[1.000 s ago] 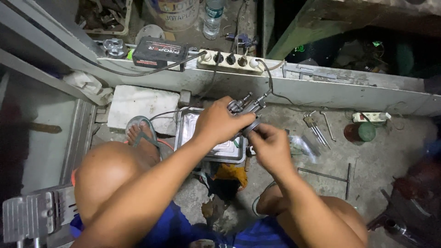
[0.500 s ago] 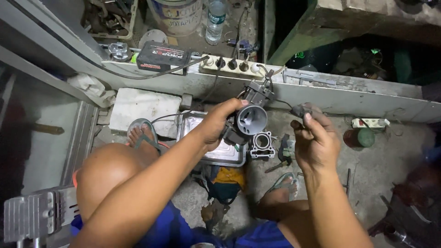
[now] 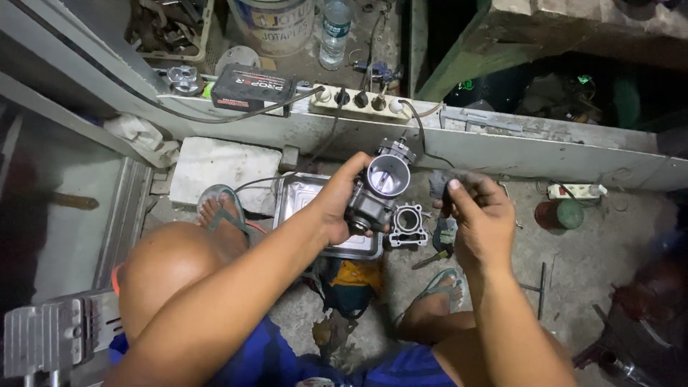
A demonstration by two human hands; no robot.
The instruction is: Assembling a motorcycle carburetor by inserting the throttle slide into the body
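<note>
My left hand (image 3: 342, 204) grips a grey metal carburetor (image 3: 378, 188), held up with its round bore facing me. To its right, my right hand (image 3: 479, 215) pinches a small dark piece (image 3: 438, 182) between thumb and fingers, a short gap away from the carburetor. Below the carburetor a shiny metal tray (image 3: 304, 192) rests on the concrete floor, and a metal gasket-like part (image 3: 407, 223) lies beside the tray. My knees and sandalled feet frame the tray.
A white power strip (image 3: 358, 102) and a black box (image 3: 251, 87) sit on the metal ledge behind. A white slab (image 3: 223, 166) lies left of the tray. A green can (image 3: 561, 213) stands at right. A yellow cloth (image 3: 356, 276) lies between my feet, loose tools around.
The carburetor has been lifted and turned so its bore faces up. My right hand pulled away to the right holding the small dark piece.
</note>
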